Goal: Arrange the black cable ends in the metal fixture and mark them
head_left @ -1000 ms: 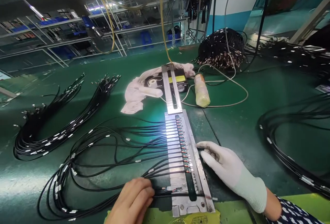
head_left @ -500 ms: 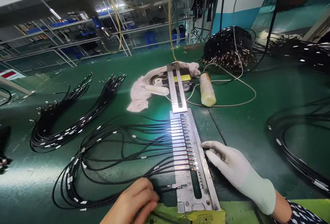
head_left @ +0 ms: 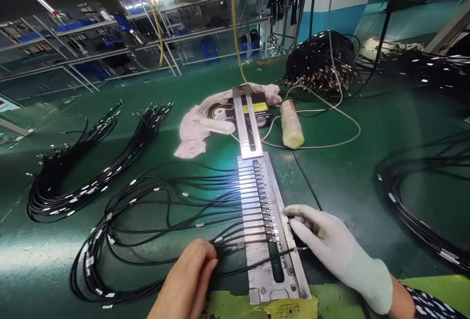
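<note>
My bare left hand (head_left: 187,275) is left of the slotted metal fixture (head_left: 259,255), its fingers pinched on a black cable (head_left: 235,249) whose end is blurred. Below it another black cable (head_left: 253,265) crosses the fixture, its bare tip past the right rail. My right hand (head_left: 326,243), in a white glove, rests its fingertips against the right rail, thumb and forefinger slightly apart, with nothing visible between them. Several cables lie side by side in the fixture's grooves, their small connectors (head_left: 264,201) lined up along the slot. Their other lengths loop to the left.
Cable bundles (head_left: 99,182) lie at the left, with more cables (head_left: 414,221) at the right and a large pile (head_left: 323,64) behind. A pale cloth (head_left: 193,138), a black box (head_left: 262,113) and a wrapped roll (head_left: 292,125) stand beyond the fixture. A yellow hose (head_left: 235,25) hangs down.
My left hand has moved slightly up with a cable. A cable now lies slanted across the fixture's near end to the right rail. My right hand stays at the rail.
</note>
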### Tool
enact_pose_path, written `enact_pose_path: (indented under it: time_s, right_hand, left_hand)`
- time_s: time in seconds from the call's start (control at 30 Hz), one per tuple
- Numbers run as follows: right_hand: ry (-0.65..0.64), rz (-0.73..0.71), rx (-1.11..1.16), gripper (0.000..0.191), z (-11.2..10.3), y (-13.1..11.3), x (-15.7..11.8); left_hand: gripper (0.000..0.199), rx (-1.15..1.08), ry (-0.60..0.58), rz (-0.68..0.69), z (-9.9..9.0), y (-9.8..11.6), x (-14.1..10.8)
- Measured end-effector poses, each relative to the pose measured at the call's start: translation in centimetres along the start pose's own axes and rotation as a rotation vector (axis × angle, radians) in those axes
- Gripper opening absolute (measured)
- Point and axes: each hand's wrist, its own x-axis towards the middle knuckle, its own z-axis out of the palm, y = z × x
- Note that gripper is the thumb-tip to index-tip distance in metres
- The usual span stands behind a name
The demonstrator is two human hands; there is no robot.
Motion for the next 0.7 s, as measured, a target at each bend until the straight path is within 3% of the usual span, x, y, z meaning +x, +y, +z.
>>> enact_pose_path:
  time_s: [0.1, 0.23, 0.37, 0.5, 0.63, 0.7]
  right_hand:
    - [-0.01, 0.013, -0.002, 0.025, 0.1, 0.3, 0.1]
    - [0.01, -0.022, 0.015, 0.025, 0.3, 0.5, 0.2]
    - [-0.003, -0.03, 0.031, 0.025, -0.2, -0.5, -0.5]
    - [-0.247, -0.1, -0.019, 0.022, -1.4, -1.6, -2.2]
    - [-0.106, -0.167, -0.078, 0.027, -2.0, -0.8, -2.5]
    - [-0.109, -0.195, -0.071, 0.027, -2.0, -0.4, -2.2]
  left_hand:
    - [0.015, -0.07, -0.03, 0.052, 2.0, 1.6, 1.9]
    - [0.014, -0.088, -0.163, 0.092, 3.7, 3.2, 3.8]
    - [0.01, -0.186, -0.203, 0.015, 2.8, 3.1, 3.1]
    - [0.009, -0.279, -0.179, -0.048, 1.4, 2.4, 2.6]
    - [0.008, -0.329, -0.202, -0.076, 0.9, 2.0, 3.5]
    - [0.009, -0.334, -0.203, -0.122, 0.8, 2.0, 3.9]
